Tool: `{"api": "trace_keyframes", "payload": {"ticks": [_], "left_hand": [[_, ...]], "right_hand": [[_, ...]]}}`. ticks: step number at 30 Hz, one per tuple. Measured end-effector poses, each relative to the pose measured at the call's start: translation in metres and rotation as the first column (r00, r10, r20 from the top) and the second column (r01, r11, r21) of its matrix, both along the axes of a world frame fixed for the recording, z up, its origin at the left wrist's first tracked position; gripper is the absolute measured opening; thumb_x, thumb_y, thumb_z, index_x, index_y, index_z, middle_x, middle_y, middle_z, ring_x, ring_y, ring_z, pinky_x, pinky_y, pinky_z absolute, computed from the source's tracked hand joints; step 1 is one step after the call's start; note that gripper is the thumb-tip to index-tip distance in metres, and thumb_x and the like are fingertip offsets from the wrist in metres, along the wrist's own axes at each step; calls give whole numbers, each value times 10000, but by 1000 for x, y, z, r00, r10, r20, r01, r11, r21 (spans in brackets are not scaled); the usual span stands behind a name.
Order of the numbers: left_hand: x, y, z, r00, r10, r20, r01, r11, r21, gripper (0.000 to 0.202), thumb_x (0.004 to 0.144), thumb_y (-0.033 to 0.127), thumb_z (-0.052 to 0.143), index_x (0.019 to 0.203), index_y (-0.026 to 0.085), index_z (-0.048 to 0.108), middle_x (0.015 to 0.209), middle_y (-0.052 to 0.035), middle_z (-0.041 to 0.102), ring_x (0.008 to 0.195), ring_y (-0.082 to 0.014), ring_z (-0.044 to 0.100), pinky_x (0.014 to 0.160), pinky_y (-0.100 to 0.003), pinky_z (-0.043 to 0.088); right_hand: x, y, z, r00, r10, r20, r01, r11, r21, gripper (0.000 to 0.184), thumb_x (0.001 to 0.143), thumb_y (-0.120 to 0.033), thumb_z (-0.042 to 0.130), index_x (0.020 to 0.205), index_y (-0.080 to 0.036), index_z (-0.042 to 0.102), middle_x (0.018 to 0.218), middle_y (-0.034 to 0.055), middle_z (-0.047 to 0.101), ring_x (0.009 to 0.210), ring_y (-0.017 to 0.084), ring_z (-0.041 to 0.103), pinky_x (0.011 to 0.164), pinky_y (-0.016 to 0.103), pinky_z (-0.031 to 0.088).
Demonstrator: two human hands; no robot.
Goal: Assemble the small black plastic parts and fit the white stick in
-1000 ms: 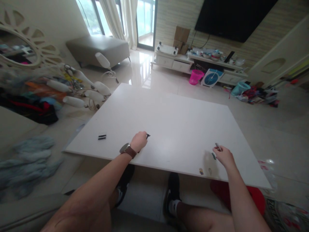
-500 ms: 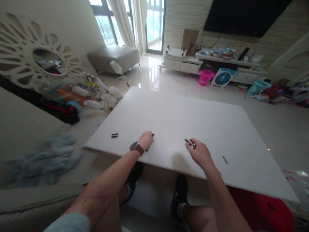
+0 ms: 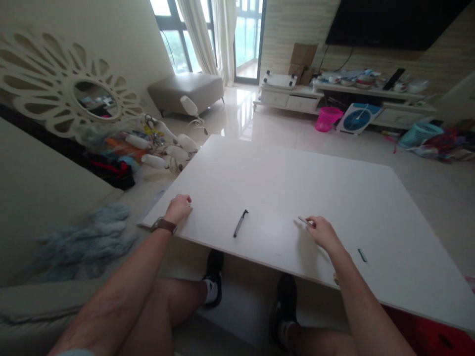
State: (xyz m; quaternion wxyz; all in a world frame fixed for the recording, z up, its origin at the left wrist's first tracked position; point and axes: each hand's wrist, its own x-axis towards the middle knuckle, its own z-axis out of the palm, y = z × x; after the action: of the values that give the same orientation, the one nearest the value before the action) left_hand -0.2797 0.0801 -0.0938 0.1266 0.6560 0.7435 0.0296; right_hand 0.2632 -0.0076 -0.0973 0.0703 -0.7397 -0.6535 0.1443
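On the white tabletop [image 3: 274, 183], a slim dark stick-like tool [image 3: 240, 225] lies between my hands, with a small dark crosspiece at its far end. My left hand [image 3: 178, 207], with a brown-strapped watch on the wrist, is down at the table's left side. Its fingers are curled together and hide whatever is in or under them. My right hand [image 3: 322, 230] pinches a thin, light-coloured bar [image 3: 306, 221] just above the surface, over its shadow. To the right of that hand lies a small dark green strip [image 3: 362, 255].
A lamp with several white shades [image 3: 174, 151] stands close past the table's left edge. Grey fluffy cloth [image 3: 85, 235] lies on the floor at left. A pink basket [image 3: 328, 118] and a blue fan [image 3: 358, 118] stand beyond the table. A red item [image 3: 430, 329] is below right.
My left hand has let go of the dark tool and moved left to where two small black strips lay. My right hand still holds the bar, now turned more edge-on.
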Motion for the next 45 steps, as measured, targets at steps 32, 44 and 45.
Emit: {"api": "trace_keyframes", "payload": {"ticks": [32,44,45], "left_hand": [[-22,-2,-12,995,-20,102,27,997,-69,118,712,184,689,820,148,718,818,-73,709,787,-187,637,732,-270,465],[-20,0,-12,994,-56,92,64,995,-80,108,728,122,610,769,152,705,816,-88,714,807,-192,638,757,-271,463],[-20,0,-12,994,-62,86,69,994,-83,117,723,113,599,759,153,703,807,-88,711,800,-192,636,755,-270,463]], "right_hand": [[54,-6,-15,970,-230,76,239,961,-137,242,760,-332,660,974,-218,668,846,55,735,725,220,668,591,288,414],[8,-4,21,985,-158,66,163,984,-75,215,830,-342,550,981,-231,655,949,52,727,799,221,652,629,302,410],[7,-4,22,987,-152,56,156,985,-70,208,832,-343,549,967,-228,658,937,53,727,795,218,652,635,301,414]]}}
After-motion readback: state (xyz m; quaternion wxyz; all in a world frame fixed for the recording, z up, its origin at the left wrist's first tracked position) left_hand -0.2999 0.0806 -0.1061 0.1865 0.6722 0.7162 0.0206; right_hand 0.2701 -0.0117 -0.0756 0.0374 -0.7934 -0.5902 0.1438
